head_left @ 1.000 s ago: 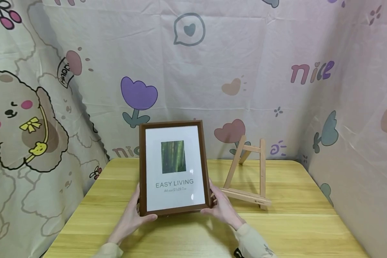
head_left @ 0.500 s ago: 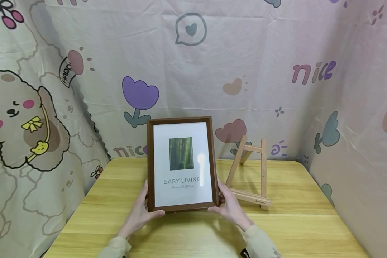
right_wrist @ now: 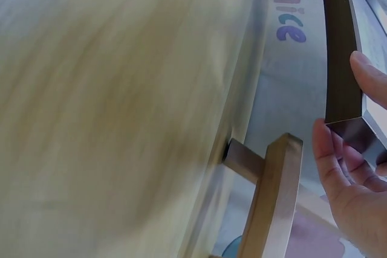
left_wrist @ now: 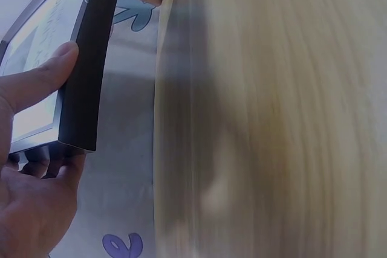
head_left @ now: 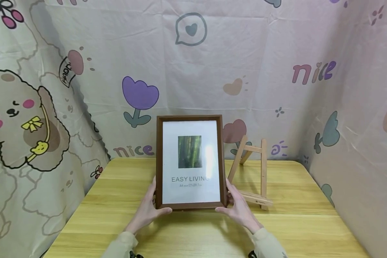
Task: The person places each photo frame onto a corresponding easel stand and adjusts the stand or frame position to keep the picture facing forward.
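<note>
A brown picture frame (head_left: 191, 193) stands nearly upright, facing me, with a small green forest picture and "EASY LIVING" printed on white. My left hand (head_left: 146, 208) grips its lower left corner, thumb along the bottom edge. At the lower right corner, my right hand (head_left: 241, 209) holds it the same way. Both wrist views show the frame's dark edge (left_wrist: 87, 89) apart from the tabletop, with fingers curled behind it. Just right of the frame is a small wooden easel (head_left: 263, 168), partly hidden by my right hand; it also shows in the right wrist view.
Beneath everything lies a light wood-grain table (head_left: 293, 233). A patterned cloth backdrop (head_left: 193, 71) hangs behind the table and along both sides. Near the right hand, the easel's post (right_wrist: 272, 197) is close below the fingers.
Both hands have carried the picture frame to the right and slightly up, closer to the easel. It has also turned from a slight tilt to nearly straight. The easel stays in place.
</note>
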Demonstrator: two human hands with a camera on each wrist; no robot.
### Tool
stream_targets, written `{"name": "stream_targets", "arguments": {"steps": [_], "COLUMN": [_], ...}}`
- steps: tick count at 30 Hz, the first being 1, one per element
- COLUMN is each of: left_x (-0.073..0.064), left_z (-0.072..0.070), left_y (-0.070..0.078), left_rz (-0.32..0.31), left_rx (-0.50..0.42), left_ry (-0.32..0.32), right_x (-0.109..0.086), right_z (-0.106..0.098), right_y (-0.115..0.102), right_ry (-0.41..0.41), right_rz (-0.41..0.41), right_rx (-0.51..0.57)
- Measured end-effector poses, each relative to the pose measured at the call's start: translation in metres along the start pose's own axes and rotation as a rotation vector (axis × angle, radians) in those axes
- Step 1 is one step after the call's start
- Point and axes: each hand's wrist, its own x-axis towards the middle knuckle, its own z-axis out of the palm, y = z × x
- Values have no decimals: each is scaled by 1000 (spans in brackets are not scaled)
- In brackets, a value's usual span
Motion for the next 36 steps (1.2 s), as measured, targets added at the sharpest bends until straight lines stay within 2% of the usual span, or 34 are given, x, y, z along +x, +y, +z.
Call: {"name": "stream_targets", "arguments": {"steps": [9, 16, 24, 30, 36], "left_x": [8, 15, 23, 30, 34], "left_z": [8, 14, 20, 27, 35], "left_y": [7, 12, 16, 19, 23], "left_rz": [50, 82, 89, 118, 115], "left_rx": [-4, -12, -21, -20, -5], "left_ry": [-10, -25, -33, -29, -42], "right_x": [-4, -6, -8, -8, -12], "right_z": [-14, -22, -30, -35, -42], "right_y": [6, 13, 16, 20, 25], "right_ry": [24, 38, 42, 69, 89], "right_rz": [-32, -17, 22, -6, -17], "right_rx": [-22, -17, -12, 25, 28]}}
